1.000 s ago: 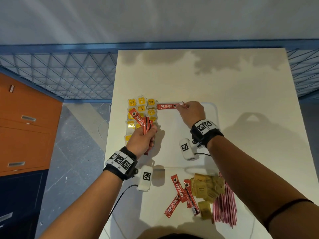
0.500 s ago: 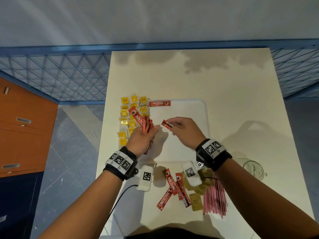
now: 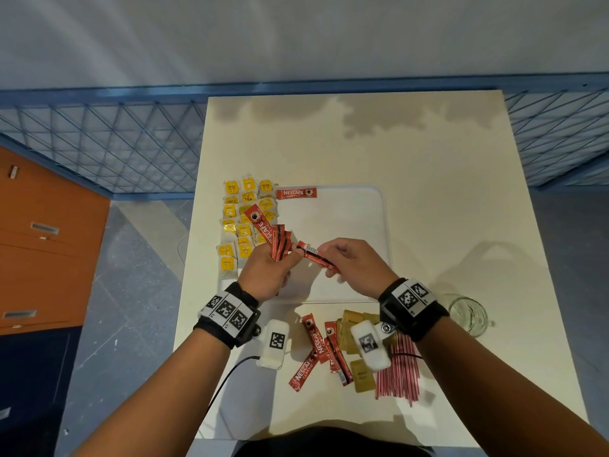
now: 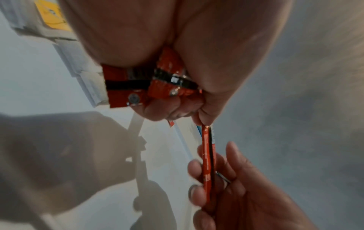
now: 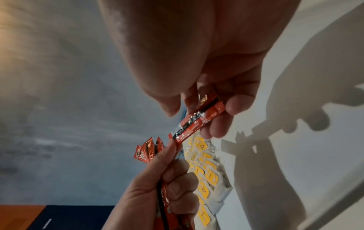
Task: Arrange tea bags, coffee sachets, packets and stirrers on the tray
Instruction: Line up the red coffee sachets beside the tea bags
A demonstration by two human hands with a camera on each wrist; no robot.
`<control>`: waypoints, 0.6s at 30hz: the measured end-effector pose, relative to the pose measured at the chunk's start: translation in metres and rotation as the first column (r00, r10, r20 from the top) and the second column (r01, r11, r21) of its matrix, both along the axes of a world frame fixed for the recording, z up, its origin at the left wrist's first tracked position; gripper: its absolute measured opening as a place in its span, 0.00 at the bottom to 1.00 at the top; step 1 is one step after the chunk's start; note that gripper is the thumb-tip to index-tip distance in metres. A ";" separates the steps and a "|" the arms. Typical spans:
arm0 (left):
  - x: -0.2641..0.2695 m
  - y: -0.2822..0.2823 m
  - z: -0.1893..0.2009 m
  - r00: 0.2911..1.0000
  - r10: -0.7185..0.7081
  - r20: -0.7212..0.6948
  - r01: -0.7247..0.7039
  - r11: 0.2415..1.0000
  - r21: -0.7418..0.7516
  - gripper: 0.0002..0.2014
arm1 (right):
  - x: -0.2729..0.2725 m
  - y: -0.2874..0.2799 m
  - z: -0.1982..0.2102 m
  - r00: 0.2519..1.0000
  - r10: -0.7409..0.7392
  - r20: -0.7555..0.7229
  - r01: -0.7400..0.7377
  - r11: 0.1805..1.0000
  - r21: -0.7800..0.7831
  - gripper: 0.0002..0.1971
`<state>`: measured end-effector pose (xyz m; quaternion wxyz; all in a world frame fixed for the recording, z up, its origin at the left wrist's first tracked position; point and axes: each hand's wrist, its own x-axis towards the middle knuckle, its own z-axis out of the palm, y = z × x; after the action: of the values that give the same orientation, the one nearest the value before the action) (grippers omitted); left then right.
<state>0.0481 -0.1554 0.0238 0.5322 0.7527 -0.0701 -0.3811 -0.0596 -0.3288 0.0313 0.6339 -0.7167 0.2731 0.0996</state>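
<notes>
A white tray [image 3: 362, 199] lies mid-table. Yellow tea bags [image 3: 245, 222] fill its left side in rows, and one red coffee sachet [image 3: 296, 193] lies along its far edge. Over the tray my left hand [image 3: 286, 258] grips a fanned bunch of red sachets [image 3: 273, 235]. My right hand [image 3: 329, 258] pinches a single sachet [image 3: 318, 257] whose other end still sits at my left thumb. The left wrist view shows the bunch [image 4: 157, 84] and that single sachet [image 4: 207, 155]. In the right wrist view the single sachet [image 5: 199, 121] runs between both hands.
On the table in front of the tray lie loose red sachets [image 3: 316, 347], brown packets [image 3: 359, 377] and a bundle of pink stirrers [image 3: 400, 371]. An empty glass [image 3: 468, 315] stands at the right. An orange cabinet [image 3: 43, 239] is left of the table.
My right hand let go of a sachet at the tray's far edge, came back to my left hand and took hold of another sachet from the bunch.
</notes>
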 end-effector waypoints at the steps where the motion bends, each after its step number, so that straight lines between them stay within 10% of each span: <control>1: 0.000 0.000 0.000 1.000 0.006 0.005 -0.006 1.000 0.000 0.07 | -0.002 -0.001 0.001 0.999 0.016 -0.047 -0.015 1.000 0.024 0.16; 18: -0.005 0.001 0.009 0.992 0.120 -0.049 -0.122 0.992 -0.039 0.04 | -0.009 -0.001 -0.011 0.999 -0.009 0.052 0.011 0.999 -0.050 0.12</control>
<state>0.0432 -0.1546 0.0332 0.5713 0.7353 -0.0199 -0.3641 -0.0684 -0.3295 0.0202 0.6229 -0.7334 0.2626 0.0709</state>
